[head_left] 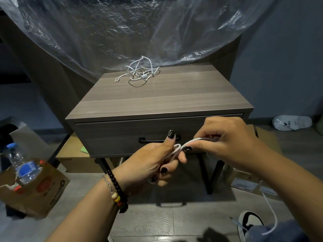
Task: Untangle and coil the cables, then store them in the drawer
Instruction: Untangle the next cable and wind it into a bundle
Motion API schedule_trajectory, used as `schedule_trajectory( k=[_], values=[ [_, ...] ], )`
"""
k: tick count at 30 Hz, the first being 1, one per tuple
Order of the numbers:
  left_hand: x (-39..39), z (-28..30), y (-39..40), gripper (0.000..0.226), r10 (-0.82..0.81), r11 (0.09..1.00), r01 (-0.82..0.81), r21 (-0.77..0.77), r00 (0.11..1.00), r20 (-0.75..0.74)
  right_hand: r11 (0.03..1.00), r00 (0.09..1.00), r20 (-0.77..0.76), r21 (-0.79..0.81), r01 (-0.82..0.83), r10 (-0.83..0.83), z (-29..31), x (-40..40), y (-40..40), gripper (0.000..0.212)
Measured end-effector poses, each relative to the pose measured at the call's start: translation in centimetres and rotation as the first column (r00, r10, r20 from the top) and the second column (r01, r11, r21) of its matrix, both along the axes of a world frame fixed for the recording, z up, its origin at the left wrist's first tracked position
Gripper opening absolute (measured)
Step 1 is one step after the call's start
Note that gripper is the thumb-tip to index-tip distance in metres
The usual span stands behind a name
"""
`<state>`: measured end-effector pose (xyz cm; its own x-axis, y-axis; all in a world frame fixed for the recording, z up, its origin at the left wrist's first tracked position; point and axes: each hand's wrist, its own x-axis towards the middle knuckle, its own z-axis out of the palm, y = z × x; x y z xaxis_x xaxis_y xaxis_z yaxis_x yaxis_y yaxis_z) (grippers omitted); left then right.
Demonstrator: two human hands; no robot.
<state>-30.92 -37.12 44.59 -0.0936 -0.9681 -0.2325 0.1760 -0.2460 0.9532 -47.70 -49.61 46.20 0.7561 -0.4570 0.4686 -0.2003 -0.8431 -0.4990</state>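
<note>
Grey wood nightstand (157, 98) at centre frame, drawer (122, 137) closed, tangled white cables (139, 72) on top. Below, left hand (152, 161) and right hand (225, 137), fingers curled, gripping a white cable (176, 151).

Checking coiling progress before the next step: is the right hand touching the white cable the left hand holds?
Touching. The head view shows the right hand pinching the white cable that runs across into the left hand, no gap visible.

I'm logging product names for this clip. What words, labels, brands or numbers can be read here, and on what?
No text here can be read.
Water bottle: blue label, print too blurred.
Cardboard box holding it: red and orange printed marks, unreadable.
White slipper: small dark marks, too small to read.
Box with white labels on the floor: print too small.
</note>
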Motion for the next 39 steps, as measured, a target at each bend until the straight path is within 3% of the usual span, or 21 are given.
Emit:
schedule_trajectory(
  k=[5, 11, 14, 18, 25, 28, 32, 35, 39],
  values=[
    [0.5, -0.1, 0.2, 0.045, -0.093, 0.993, 0.097, -0.064, 0.994, 0.061, 0.997, 0.999, -0.049, 0.074, 0.022, -0.018, 0.0, -0.2, -0.1, 0.04],
    [-0.3, -0.2, 0.3, 0.046, 0.007, 1.0, -0.007, -0.026, 1.0, -0.013, 0.993, 0.982, -0.152, 0.0, 0.115, -0.114, 0.1, -0.6, 0.1, 0.014],
    [-0.3, 0.1, 0.1, 0.047, 0.106, 0.992, -0.115, -0.045, 0.98, -0.167, 0.989, 0.976, -0.172, 0.022, 0.143, -0.137, 0.2, -0.5, 0.2, 0.012],
    [0.3, 0.8, -0.1, 0.046, 0.225, 0.969, -0.248, -0.002, 0.883, -0.413, 0.974, 0.992, -0.081, 0.193, 0.116, -0.102, 0.2, -0.1, 0.4, 0.013],
    [1.9, 0.6, -0.3, 0.038, 0.374, 0.895, -0.445, -0.006, 0.76, -0.531, 0.894, 0.994, 0.064, 0.444, 0.056, -0.094, 0.5, 0.1, 0.6, 0.015],
    [1.6, 0.4, -0.6, 0.037, 0.38, 0.903, -0.429, -0.018, 0.817, -0.435, 0.852, 0.986, 0.099, 0.52, 0.063, -0.134, 0.3, 0.1, 0.5, 0.021],
    [0.8, 0.3, -0.4, 0.028, 0.397, 0.907, -0.405, -0.115, 0.914, -0.085, 0.846, 0.966, 0.136, 0.519, 0.12, -0.221, -0.3, 0.3, 0.7, 0.022],
    [0.4, 0.1, -0.4, 0.033, 0.459, 0.879, -0.446, -0.166, 0.887, 0.052, 0.851, 0.96, 0.175, 0.515, 0.101, -0.22, -0.3, 0.4, 0.9, 0.018],
    [0.3, 0.0, -0.6, 0.032, 0.576, 0.805, -0.552, -0.216, 0.815, 0.061, 0.834, 0.965, 0.214, 0.551, 0.011, -0.154, 0.0, 0.9, 2.2, 0.017]
  ],
)
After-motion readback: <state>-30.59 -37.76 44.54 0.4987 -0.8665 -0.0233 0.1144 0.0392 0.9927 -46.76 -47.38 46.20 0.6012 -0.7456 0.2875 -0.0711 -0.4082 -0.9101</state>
